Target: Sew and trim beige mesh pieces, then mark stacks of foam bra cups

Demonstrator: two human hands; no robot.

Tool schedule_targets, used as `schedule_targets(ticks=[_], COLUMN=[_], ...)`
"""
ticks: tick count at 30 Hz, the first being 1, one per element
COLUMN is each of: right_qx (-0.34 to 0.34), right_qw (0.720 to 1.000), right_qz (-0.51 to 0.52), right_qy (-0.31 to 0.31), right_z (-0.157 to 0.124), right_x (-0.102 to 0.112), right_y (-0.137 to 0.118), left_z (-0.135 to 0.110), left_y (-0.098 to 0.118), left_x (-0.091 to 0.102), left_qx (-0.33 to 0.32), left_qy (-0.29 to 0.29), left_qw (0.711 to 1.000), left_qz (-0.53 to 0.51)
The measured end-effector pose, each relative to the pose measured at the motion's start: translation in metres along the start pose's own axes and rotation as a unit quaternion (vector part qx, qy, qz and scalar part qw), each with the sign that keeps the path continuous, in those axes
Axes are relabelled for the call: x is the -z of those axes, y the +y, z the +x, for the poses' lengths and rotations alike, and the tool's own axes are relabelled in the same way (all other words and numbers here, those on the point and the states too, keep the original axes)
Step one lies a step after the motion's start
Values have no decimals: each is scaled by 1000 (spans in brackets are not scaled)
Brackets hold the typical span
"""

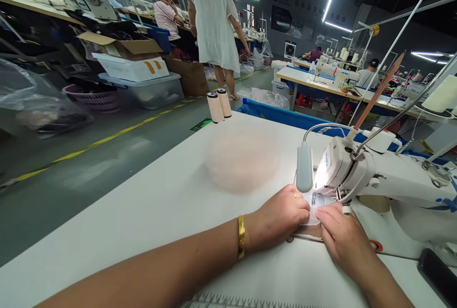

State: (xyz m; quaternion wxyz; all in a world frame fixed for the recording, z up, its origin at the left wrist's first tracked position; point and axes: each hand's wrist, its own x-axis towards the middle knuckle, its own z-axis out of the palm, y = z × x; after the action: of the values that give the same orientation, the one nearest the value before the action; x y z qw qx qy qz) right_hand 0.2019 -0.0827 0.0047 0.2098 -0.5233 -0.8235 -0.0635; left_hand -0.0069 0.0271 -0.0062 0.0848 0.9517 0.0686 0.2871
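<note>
Left hand and right hand, fingers bunched, touch thin white fabric at the needle end of a glossy white sewing machine; whether they pinch it, I can't tell. Across the smooth white desk stand two black-topped peach thread cones, side by side.

Smooth tabletop, glossy sewing machine, metal bracelet
</note>
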Motion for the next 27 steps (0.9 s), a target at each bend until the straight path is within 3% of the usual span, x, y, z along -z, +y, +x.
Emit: schedule_targets(ticks=[21, 27], right_qx=[-101, -66], right_qw=[991, 994], right_qz=[-68, -91], right_qy=[-51, -4], right_z=[-10, -10], right_x=[-21, -20], right_y=[16, 19], left_z=[11, 9], left_y=[-11, -8], left_x=[-2, 0], left_qx=[55, 65], left_qy=[-30, -31], left_qw=[996, 995], left_qz=[60, 70])
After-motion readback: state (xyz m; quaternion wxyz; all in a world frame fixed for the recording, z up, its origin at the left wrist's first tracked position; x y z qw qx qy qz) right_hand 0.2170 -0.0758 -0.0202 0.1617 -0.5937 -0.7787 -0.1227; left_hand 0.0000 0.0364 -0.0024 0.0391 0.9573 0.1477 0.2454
